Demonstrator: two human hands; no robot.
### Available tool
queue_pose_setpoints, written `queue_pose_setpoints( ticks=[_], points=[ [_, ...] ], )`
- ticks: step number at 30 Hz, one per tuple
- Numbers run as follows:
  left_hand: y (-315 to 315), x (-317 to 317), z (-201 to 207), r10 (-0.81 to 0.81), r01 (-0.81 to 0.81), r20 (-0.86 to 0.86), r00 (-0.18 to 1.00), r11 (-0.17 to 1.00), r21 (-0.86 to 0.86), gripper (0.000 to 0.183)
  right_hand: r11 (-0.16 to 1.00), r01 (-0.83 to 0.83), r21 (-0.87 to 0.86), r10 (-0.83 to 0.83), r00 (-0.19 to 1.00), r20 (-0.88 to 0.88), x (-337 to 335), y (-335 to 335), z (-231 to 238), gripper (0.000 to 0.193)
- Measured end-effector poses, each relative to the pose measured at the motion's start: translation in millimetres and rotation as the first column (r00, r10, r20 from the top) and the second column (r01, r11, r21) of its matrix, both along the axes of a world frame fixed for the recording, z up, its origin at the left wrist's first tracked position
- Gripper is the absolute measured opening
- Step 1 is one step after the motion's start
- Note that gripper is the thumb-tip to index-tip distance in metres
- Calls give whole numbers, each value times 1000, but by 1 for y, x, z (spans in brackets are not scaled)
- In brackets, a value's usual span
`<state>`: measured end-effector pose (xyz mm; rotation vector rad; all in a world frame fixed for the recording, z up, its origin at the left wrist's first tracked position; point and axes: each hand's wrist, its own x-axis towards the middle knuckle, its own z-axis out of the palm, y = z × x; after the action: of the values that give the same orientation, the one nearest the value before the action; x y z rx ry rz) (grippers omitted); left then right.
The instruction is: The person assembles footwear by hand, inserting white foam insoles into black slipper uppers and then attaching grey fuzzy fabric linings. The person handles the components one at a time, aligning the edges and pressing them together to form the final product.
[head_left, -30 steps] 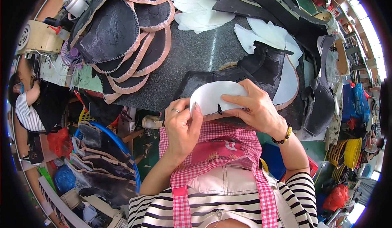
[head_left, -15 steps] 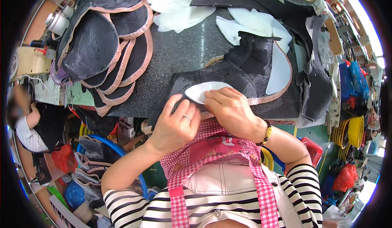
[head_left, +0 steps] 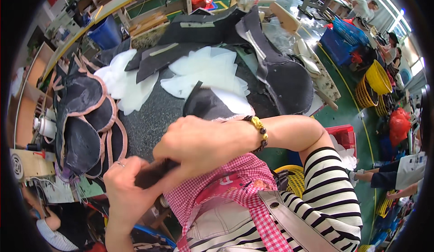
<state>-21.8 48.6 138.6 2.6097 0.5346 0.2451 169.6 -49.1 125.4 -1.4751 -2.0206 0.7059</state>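
Observation:
In front of me lies a black shaped piece [head_left: 203, 104] with a pink stitched edge and a white curved insert [head_left: 230, 102] on it. My left hand [head_left: 122, 184] and my right hand [head_left: 194, 139] come together at its near left, closed on a dark part [head_left: 153, 173] that seems to belong to the same piece. The right hand and wrist cover most of the middle, so I cannot see how the parts join. The small white pad handled earlier is not visible in either hand.
Black pieces with pink edges [head_left: 81, 139] are stacked at the left. White flat cut pieces [head_left: 208, 71] and long black panels [head_left: 199, 28] lie at the table's far side. Yellow baskets [head_left: 379, 78] stand on the floor at the right, and other people sit or stand farther off.
The view has tilted up and turned. Both hands have moved left on the black piece and grip its near left part. The right hand no longer visibly presses the white pad.

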Motion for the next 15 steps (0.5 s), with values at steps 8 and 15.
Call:
queue_pose_setpoints(
  ticks=[8, 15],
  points=[
    [2, -12, -44, -298, 598, 521, 800, 316, -737, 31, 745, -662, -74, 513, 641, -571, -16, 0, -13, 24],
    [49, -48, -82, 232, 325, 565, 792, 623, -712, 68, 1000, 5, 3, -2, 739, -674, 110, -23, -22, 45]
  ],
)
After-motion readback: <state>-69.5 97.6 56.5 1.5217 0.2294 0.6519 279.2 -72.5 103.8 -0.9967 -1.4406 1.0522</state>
